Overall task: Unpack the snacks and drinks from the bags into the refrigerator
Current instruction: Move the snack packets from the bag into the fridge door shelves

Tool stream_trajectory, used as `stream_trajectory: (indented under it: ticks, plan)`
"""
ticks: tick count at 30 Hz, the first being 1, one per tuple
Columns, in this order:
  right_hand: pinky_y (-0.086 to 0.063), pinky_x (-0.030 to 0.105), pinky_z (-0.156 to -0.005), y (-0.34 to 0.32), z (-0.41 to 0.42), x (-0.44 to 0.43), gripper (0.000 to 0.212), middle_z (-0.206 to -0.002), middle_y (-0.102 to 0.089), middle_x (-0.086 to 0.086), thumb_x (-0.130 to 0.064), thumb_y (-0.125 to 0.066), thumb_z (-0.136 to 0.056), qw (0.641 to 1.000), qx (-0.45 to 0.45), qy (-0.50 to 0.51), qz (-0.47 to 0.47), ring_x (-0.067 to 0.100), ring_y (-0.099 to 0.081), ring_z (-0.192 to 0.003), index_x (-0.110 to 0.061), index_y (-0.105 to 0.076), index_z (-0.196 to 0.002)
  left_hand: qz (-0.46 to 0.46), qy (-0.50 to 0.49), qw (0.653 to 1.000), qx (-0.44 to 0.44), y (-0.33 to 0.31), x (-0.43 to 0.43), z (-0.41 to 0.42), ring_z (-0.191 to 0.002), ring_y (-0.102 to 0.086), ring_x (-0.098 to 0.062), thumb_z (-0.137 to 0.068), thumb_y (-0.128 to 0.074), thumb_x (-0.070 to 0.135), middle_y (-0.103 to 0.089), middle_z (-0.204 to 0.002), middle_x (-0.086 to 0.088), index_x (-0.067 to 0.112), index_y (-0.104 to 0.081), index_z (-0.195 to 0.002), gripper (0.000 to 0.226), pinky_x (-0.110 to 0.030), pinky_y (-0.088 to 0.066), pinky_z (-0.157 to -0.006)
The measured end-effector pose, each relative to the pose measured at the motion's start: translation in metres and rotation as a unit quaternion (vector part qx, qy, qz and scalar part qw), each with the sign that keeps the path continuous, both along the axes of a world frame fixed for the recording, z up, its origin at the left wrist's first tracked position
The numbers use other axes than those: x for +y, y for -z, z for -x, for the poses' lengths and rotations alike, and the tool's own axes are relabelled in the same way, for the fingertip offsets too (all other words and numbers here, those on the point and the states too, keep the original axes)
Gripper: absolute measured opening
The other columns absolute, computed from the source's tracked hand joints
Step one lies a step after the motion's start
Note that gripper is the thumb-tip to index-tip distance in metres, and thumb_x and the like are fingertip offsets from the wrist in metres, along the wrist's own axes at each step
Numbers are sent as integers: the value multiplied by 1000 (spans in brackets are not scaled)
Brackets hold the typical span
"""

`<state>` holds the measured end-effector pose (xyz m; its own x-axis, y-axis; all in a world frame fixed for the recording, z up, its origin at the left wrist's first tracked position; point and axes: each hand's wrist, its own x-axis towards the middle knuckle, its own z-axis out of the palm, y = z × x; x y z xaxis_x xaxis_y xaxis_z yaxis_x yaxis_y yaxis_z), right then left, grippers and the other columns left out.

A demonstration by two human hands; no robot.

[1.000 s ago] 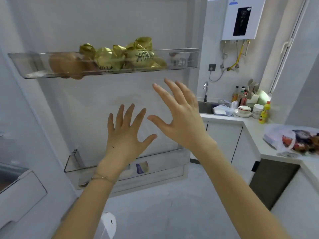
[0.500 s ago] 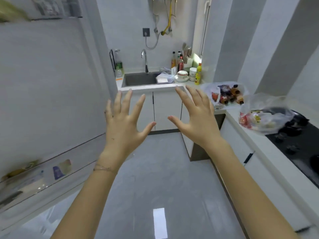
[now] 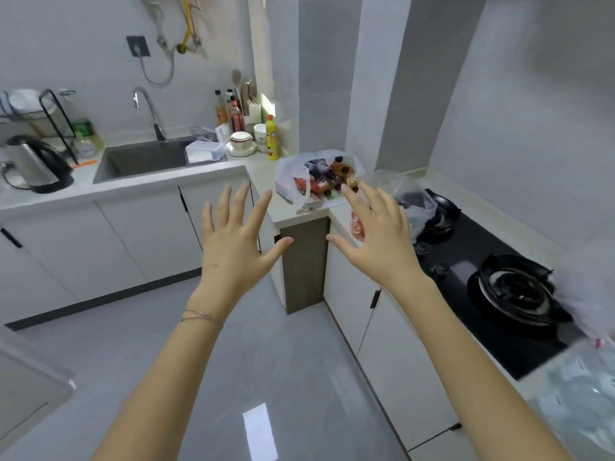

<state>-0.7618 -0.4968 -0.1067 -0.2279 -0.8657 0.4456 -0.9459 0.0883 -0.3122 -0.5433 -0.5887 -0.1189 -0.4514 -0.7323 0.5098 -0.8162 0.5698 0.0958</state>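
Right of the sink, on the corner of the counter, a white plastic bag is lying slumped with its mouth gaping wide. Inside it, several bottles are lying on their sides in a loose pile, their long axes running roughly away from the sink and their dark caps pointing out through the open mouth. They are showing purple-and-white labels and orange-brown contents.

Further from the sink, a clear bag is sitting crumpled at the edge of the gas hob, dark shapes inside it too blurred to name. A red packet is peeking out just beside it, behind the right hand.

Both hands are hanging in the air, gripping nothing. The left hand is spreading its fingers wide, back to the camera, over the cabinet fronts below the sink. The right hand is reaching out with straight, splayed fingers, its fingertips overlapping the near edge of the white plastic bag; whether they are touching it I cannot tell.

Just beside the sink's right rim, a clear lidded box is sitting shut, then a bowl on a plate, then a yellow bottle standing upright. Left of the sink, a kettle is standing on its base.
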Motion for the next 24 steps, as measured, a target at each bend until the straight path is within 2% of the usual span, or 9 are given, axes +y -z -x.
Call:
stream_trajectory:
  ticks: [4,9,16,20,24]
  plan:
    - [-9,46,-118,19,58,-19,76,-160,-13,-5,-63,-52,-86,998,-13,53,-37,22,-5,-147,-41,-17,-150,-17,44,999,7,14,-32,59,-149,-9,-31,-84,-28,73,-22,-159,-9,31,-26,-152,80,-54,-7,-119]
    - [-11,46,-117,44,120,-53,75,-159,-14,-2,-64,-53,-86,991,-24,110,-75,24,-6,-147,-38,-23,-150,-36,94,995,-10,36,-90,122,-150,-6,-31,-84,-28,73,-18,-161,-7,32,-24,-153,80,-54,-4,-118]
    - [-14,49,-118,71,187,-111,77,-160,-16,2,-60,-55,-87,975,-47,186,-109,25,-7,-147,-35,-22,-151,-51,181,982,-33,58,-180,210,-149,-8,-30,-83,-28,74,-22,-160,-6,31,-30,-151,80,-53,-3,-118]
    - [-13,48,-117,83,216,-132,75,-159,-19,2,-56,-58,-86,967,-63,224,-108,24,-9,-146,-32,-27,-150,-53,224,971,-59,74,-221,258,-149,-12,-31,-85,-34,72,-25,-159,-7,30,-30,-151,79,-53,-3,-118]
    - [-13,46,-117,99,246,-147,76,-158,-19,2,-58,-57,-86,959,-63,244,-127,24,-9,-146,-31,-27,-150,-71,256,961,-75,93,-248,304,-148,-15,-34,-85,-34,70,-28,-158,-11,28,-33,-150,77,-57,-9,-118]
